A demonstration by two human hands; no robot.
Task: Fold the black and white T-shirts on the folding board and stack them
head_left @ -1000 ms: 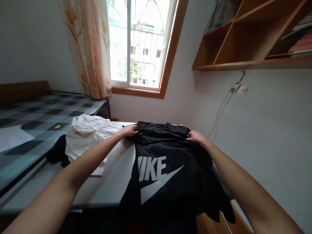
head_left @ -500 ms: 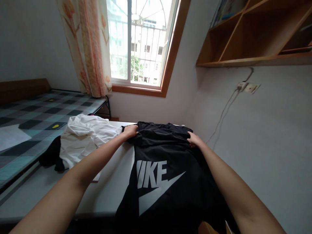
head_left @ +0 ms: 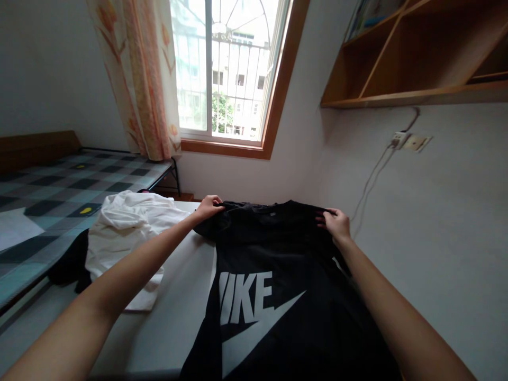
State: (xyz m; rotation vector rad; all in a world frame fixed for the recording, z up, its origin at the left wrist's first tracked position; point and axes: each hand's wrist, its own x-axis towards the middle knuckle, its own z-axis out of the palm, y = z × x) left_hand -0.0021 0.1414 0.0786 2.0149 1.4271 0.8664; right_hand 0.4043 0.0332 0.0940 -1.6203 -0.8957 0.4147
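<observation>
A black T-shirt (head_left: 270,238) with large pale lettering and a swoosh lies over a white table (head_left: 174,317), its collar at the far end and its body hanging toward me. My left hand (head_left: 210,207) is closed on the shirt's left shoulder. At the opposite shoulder, my right hand (head_left: 336,222) pinches the cloth. Between the hands the neckline is stretched out and slightly raised. Left of the shirt sits a crumpled white garment (head_left: 130,222), with a black cloth (head_left: 71,259) partly under it.
A bed with a checked mattress (head_left: 79,182) stands to the left, a white sheet of paper (head_left: 18,227) on it. Ahead are a window (head_left: 226,79) and a curtain (head_left: 146,79). A wooden shelf (head_left: 413,95) and a wall socket (head_left: 408,141) are on the right.
My hands have spread apart and lifted the shoulders. The bunched upper part of the shirt is now stretched, showing the collar. The shirt's print sits slightly lower in view.
</observation>
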